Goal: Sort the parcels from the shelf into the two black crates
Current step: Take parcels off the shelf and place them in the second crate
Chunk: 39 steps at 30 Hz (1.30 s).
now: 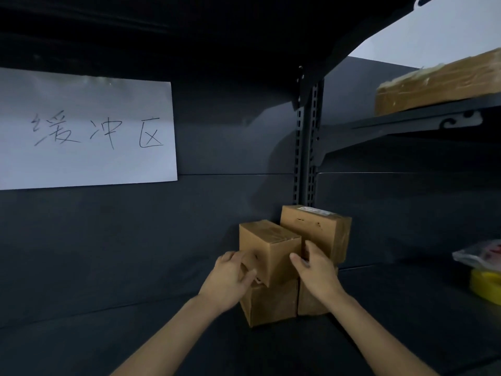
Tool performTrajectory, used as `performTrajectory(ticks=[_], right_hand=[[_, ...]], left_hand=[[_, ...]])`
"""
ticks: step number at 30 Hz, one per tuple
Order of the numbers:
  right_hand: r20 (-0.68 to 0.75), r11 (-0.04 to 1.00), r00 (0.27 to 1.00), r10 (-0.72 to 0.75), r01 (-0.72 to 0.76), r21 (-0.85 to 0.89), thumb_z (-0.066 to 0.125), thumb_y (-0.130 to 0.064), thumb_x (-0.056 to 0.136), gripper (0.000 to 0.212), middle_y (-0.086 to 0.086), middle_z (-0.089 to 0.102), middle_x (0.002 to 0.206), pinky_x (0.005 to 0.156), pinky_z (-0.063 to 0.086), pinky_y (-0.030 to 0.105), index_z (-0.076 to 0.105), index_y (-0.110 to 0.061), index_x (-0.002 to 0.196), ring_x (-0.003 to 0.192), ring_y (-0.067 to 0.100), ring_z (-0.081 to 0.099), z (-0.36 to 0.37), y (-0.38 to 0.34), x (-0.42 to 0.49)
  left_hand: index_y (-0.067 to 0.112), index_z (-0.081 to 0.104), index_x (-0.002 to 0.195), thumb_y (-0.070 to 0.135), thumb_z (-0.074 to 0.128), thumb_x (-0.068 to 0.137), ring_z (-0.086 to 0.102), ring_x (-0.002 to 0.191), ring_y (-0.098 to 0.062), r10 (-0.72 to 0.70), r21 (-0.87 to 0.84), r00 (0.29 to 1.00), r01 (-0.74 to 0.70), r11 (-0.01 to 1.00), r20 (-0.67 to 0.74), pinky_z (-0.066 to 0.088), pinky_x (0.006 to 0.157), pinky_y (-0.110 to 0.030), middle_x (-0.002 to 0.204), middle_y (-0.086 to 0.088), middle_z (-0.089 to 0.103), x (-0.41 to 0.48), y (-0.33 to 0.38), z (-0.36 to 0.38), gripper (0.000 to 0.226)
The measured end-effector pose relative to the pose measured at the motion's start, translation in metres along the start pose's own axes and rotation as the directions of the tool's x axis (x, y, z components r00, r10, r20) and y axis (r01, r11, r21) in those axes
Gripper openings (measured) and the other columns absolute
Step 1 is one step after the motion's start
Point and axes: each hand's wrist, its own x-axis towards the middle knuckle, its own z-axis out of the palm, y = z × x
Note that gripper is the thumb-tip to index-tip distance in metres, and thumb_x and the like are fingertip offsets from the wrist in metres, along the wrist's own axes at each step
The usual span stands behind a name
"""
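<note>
Several brown cardboard parcels are stacked on the dark shelf. The upper front parcel sits on a lower parcel. A taller parcel with a label on top stands behind it to the right, on another parcel. My left hand grips the upper front parcel's left side, fingers curled at its lower corner. My right hand holds its right side, thumb on the front face. No black crate is in view.
A white paper sign with handwriting hangs on the back wall at left. A slotted upright post divides the shelving. At right, a flat taped parcel lies on a higher shelf, and a plastic bag over something yellow sits lower.
</note>
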Motion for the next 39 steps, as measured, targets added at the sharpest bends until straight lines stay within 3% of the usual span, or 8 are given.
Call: performTrajectory(ticks=[6, 9, 14, 17, 22, 27, 33, 39], right_hand=[[0.109, 0.998, 0.993, -0.037, 0.032, 0.05, 0.051, -0.029, 0.094, 0.028, -0.005, 0.055, 0.112, 0.098, 0.044, 0.03, 0.05, -0.02, 0.12, 0.112, 0.014, 0.053, 0.002, 0.006, 0.014], [0.106, 0.987, 0.983, -0.153, 0.147, 0.062, 0.051, -0.024, 0.094, 0.022, -0.007, 0.059, 0.111, 0.094, 0.045, 0.024, 0.052, -0.025, 0.116, 0.11, 0.011, 0.056, 0.006, -0.001, 0.009], [0.166, 0.923, 0.908, -0.386, 0.376, 0.085, 0.048, -0.022, 0.096, 0.047, -0.019, 0.027, 0.139, 0.113, 0.023, 0.024, 0.036, -0.032, 0.14, 0.134, 0.0, 0.022, 0.025, -0.024, -0.006], [0.206, 0.857, 0.833, -0.513, 0.512, 0.065, 0.049, -0.018, 0.095, 0.047, -0.019, 0.018, 0.147, 0.117, 0.012, 0.024, 0.039, -0.036, 0.137, 0.14, -0.001, 0.007, 0.044, -0.036, -0.018], [0.257, 0.735, 0.698, -0.668, 0.674, 0.081, 0.053, -0.012, 0.092, 0.041, -0.028, 0.016, 0.141, 0.111, 0.011, 0.008, 0.052, -0.028, 0.13, 0.136, -0.009, 0.008, 0.072, -0.057, -0.035], [0.236, 0.79, 0.754, -0.613, 0.587, 0.176, 0.065, -0.017, 0.085, 0.056, -0.022, 0.012, 0.144, 0.089, 0.015, -0.012, 0.041, -0.02, 0.135, 0.13, -0.01, 0.016, 0.091, -0.069, -0.044], [0.414, 0.872, 0.811, -0.414, 0.224, 0.435, 0.065, -0.025, 0.085, 0.058, -0.018, 0.054, 0.126, 0.082, 0.041, 0.003, 0.035, -0.034, 0.134, 0.116, -0.005, 0.05, 0.122, -0.07, -0.054], [0.487, 0.93, 0.823, -0.291, 0.124, 0.346, 0.058, -0.013, 0.09, 0.052, -0.007, 0.053, 0.134, 0.07, 0.042, 0.001, 0.036, -0.023, 0.136, 0.12, 0.003, 0.05, 0.158, -0.062, -0.063]], left_hand=[[0.029, 0.031, 0.14, 0.035, 0.038, 0.098, 0.045, 0.121, -0.009, -0.06, -0.359, 0.998, 0.048, 0.932, -0.021, 0.033, 0.095, -0.019, 0.123, 0.012, 0.049, 0.009, 0.022, 0.0, 0.043], [0.036, 0.025, 0.142, 0.042, 0.036, 0.097, 0.035, 0.125, -0.003, -0.151, -0.556, 0.988, 0.114, 0.823, -0.02, 0.028, 0.107, -0.021, 0.133, 0.016, 0.037, 0.007, 0.025, 0.002, 0.047], [0.018, 0.051, 0.112, 0.043, 0.04, 0.095, 0.06, 0.105, -0.018, -0.393, -0.893, 0.919, 0.142, 0.427, -0.042, 0.055, 0.074, -0.029, 0.119, -0.009, 0.059, -0.016, 0.014, -0.012, 0.032], [0.013, 0.048, 0.114, 0.06, 0.052, 0.079, 0.061, 0.109, -0.024, -0.464, -0.944, 0.886, 0.158, 0.289, 0.006, 0.055, 0.079, -0.038, 0.118, -0.01, 0.061, -0.039, -0.006, -0.021, 0.059], [0.006, 0.046, 0.118, 0.055, 0.072, 0.064, 0.065, 0.104, -0.027, -0.537, -0.9, 0.843, 0.256, 0.351, 0.031, 0.05, 0.094, -0.051, 0.108, -0.011, 0.068, -0.074, -0.027, -0.035, 0.077], [0.007, 0.04, 0.101, 0.025, 0.076, 0.07, 0.066, 0.093, -0.029, -0.583, -0.92, 0.812, 0.214, 0.327, -0.018, 0.047, 0.096, -0.054, 0.098, -0.016, 0.07, -0.092, -0.047, -0.049, 0.05], [0.012, 0.041, 0.092, 0.026, 0.077, 0.071, 0.066, 0.083, -0.022, -0.631, -0.849, 0.762, 0.23, 0.475, -0.146, 0.053, 0.068, -0.03, 0.103, -0.015, 0.067, -0.114, -0.07, -0.056, 0.044], [0.015, 0.043, 0.108, 0.008, 0.066, 0.082, 0.063, 0.099, -0.012, -0.59, -0.692, 0.794, 0.344, 0.635, -0.148, 0.056, 0.073, -0.025, 0.114, -0.005, 0.062, -0.133, -0.093, -0.051, 0.036]])
